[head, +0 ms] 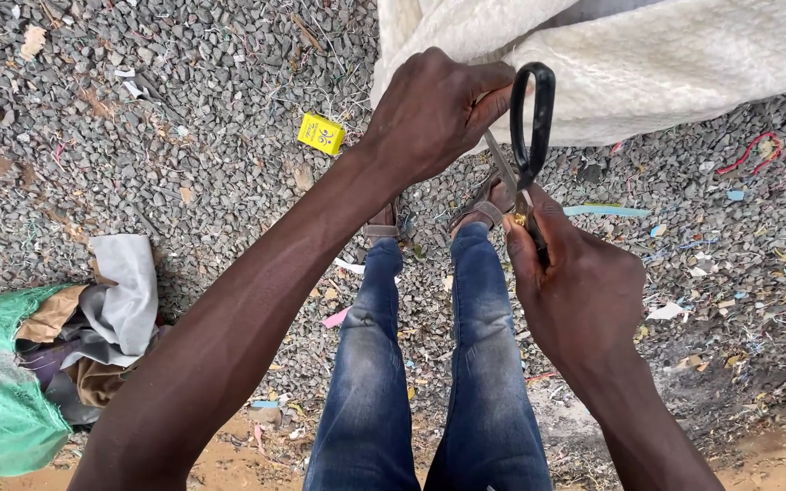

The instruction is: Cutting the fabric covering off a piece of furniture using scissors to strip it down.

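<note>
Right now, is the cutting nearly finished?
Hard to tell. Done: small scraps litter the gravel. In hand: the left hand touches the black handle of the scissors; the right hand grips them lower down. Left: the cream cloth shows no cut.

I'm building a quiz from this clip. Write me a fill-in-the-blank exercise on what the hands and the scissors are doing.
1. The left hand grips the scissors by a handle loop coloured ____.
2. The right hand holds the scissors near the ____.
3. The white fabric lies above ground covered in ____.
4. The yellow box lies to the ____ of the left hand.

Missing words: black; blades; gravel; left
</note>
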